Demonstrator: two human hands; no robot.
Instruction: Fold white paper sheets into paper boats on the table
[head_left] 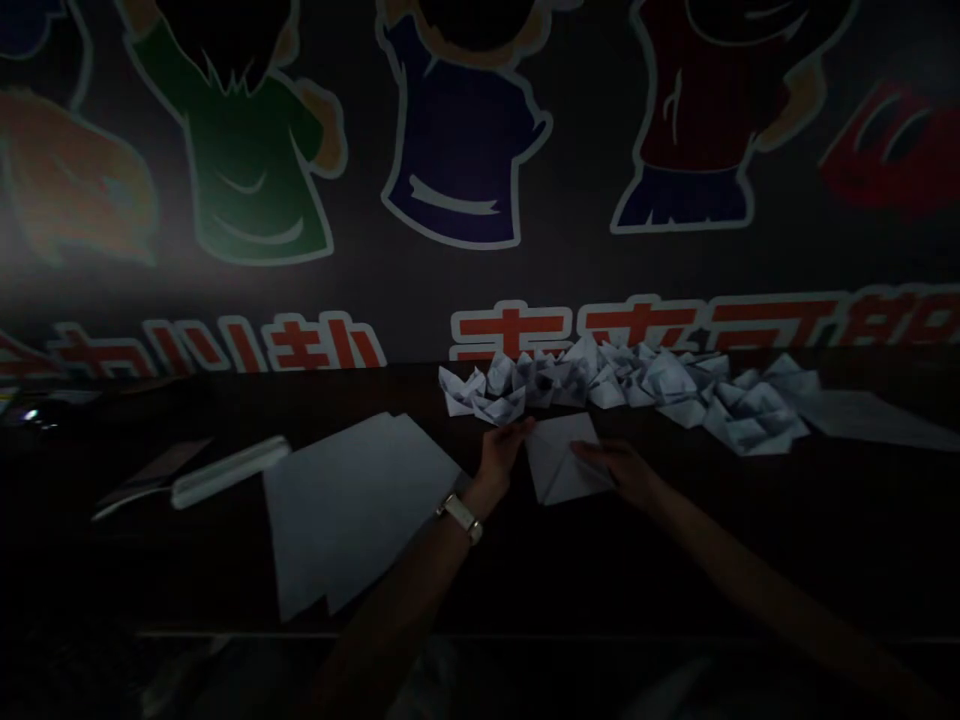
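Observation:
A white sheet of paper, partly folded (561, 462), lies on the dark table (675, 570) in front of me. My left hand (501, 452), with a watch on its wrist, pinches the sheet's upper left corner. My right hand (619, 468) lies flat on the sheet's right side, fingers stretched out and pressing it down. The light is dim, so fine folds are hard to make out.
Several folded white paper boats (622, 388) lie in a row along the table's far edge. A stack of flat white sheets (352, 505) sits at my left. A pale long object (229, 470) lies further left. A painted cartoon wall (465, 160) stands behind.

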